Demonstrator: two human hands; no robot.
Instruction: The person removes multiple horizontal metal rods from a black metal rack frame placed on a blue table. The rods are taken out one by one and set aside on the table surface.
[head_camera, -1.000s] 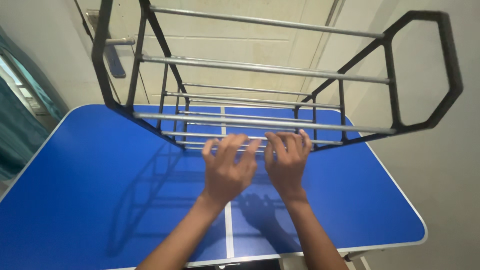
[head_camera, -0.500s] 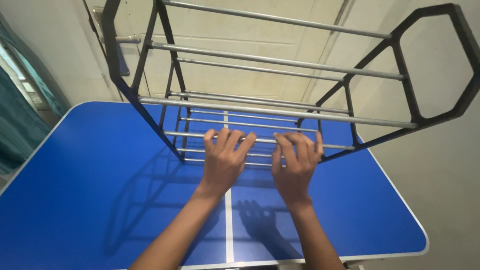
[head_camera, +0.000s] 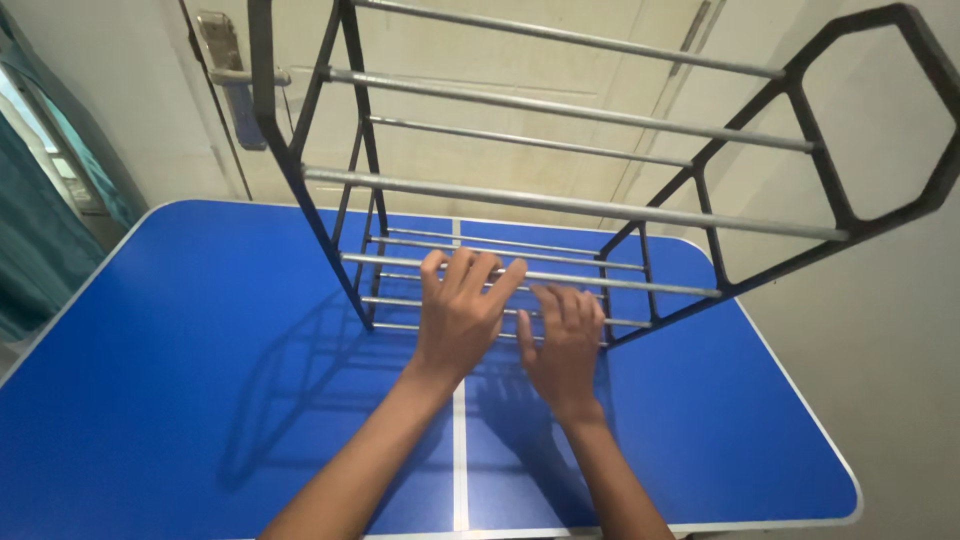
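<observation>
Bright, sharp view — crisp shadows on the table (head_camera: 150, 330), edges warped.

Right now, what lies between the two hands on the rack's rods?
Head view: only bare silver metal rods of the black-framed rack lie between left hand and right hand.

blue table (head_camera: 180, 400), white centre line; metal rack (head_camera: 560, 200) on it

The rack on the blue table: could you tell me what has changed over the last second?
The left hand climbed to a higher rail of the rack; the right hand dropped to a lower one. The rack's top sits higher in view. It remains on the blue table, both hands on it.
</observation>
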